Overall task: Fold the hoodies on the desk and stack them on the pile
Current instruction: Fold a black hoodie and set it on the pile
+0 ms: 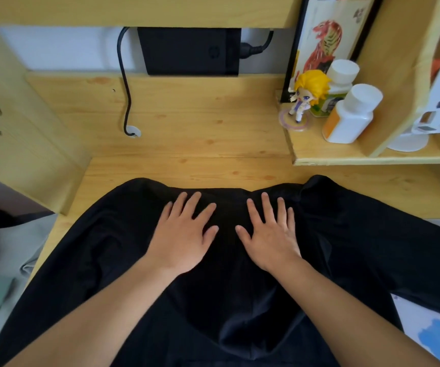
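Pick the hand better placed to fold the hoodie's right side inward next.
Right, probably. The right hand lies flat on the black hoodie nearer that spread side; the left hand would have to cross over it.

- One view only, from a camera worn on the person's head, so no second view shares any part of the scene.
- It looks forward and steeply down onto the counter [213, 133], with both forearms entering from the bottom edge.
- It sits close: the left hand [184, 234] and right hand [269, 234] lie near mid-frame on the black hoodie [240, 300], which fills the lower half.
- The wide lens bends straight edges; the shelf [346, 161] at right and the panel [14, 144] at left lean outward.
- The far wall and a black box [189, 51] mark the top of the view.
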The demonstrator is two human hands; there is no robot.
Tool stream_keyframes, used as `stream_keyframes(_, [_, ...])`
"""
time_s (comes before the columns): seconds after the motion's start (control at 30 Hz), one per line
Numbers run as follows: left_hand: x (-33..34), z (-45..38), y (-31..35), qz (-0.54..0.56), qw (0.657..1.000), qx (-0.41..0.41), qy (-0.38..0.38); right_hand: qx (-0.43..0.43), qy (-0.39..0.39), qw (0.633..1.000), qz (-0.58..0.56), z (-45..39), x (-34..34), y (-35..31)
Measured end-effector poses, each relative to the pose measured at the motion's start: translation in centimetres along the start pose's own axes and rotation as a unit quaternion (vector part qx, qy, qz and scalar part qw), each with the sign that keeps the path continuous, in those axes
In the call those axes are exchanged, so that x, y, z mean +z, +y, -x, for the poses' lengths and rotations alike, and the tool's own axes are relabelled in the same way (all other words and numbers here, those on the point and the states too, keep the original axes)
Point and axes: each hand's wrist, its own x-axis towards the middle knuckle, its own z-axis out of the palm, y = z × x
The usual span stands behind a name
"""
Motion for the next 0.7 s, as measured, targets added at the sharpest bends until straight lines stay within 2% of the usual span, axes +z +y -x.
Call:
stream_keyframes(0.03, [0.9,-0.2,-0.3,-0.002,0.998,-0.046,-0.031,0.002,0.018,1.0,-0.015,-0.2,-0.4,0.1])
stream_keyframes(0.07, [1.1,-0.5,-0.7,0.016,0.995,-0.099,-0.018,0.013,0.06,0.997,-0.045,-0.3,-1.0,0.4])
stream_keyframes(0.13, [1.1,-0.7,-1.6,0.047,0.978,-0.19,0.074,0.087,0.181,0.972,-0.118,-0.6,-2.1,2.1])
stream_keyframes(0.17, [1.0,-0.9,-2.0,0.082,0.962,-0.238,0.109,0.144,0.211,0.954,-0.156,-1.0,-2.5,3.3])
stream_keyframes(0.23, [0.4,-1.7,-2.3,0.201,0.92,-0.322,0.096,0.246,0.183,0.916,-0.259,-2.0,-3.2,5.5])
stream_keyframes(0.33, [0.2,-2.6,-1.9,0.327,0.89,-0.302,0.098,0.268,0.137,0.853,-0.427,-3.0,-4.2,6.4])
stream_keyframes(0.43, [-1.2,-4.0,-2.2,0.403,0.845,-0.32,0.147,0.252,0.16,0.828,-0.475,-4.0,-4.7,6.3])
stream_keyframes(0.5, [-2.0,-5.4,-3.3,0.441,0.788,-0.368,0.219,0.269,0.194,0.78,-0.531,-4.9,-4.9,6.5])
stream_keyframes(0.57, [-2.7,-6.6,-3.8,0.489,0.743,-0.38,0.255,0.283,0.209,0.717,-0.601,-5.7,-5.4,6.5])
stream_keyframes(0.6, [-2.9,-7.1,-3.8,0.506,0.736,-0.375,0.249,0.282,0.202,0.704,-0.62,-5.8,-5.5,6.3])
stream_keyframes(0.63, [-2.9,-7.4,-3.6,0.509,0.744,-0.363,0.234,0.274,0.19,0.704,-0.627,-5.9,-5.5,6.1])
stream_keyframes(0.67, [-2.9,-7.3,-3.1,0.492,0.771,-0.347,0.207,0.259,0.171,0.717,-0.624,-5.7,-5.5,5.8])
stream_keyframes(0.7, [-2.7,-7.1,-2.3,0.451,0.814,-0.321,0.174,0.243,0.159,0.746,-0.599,-5.2,-5.4,5.6])
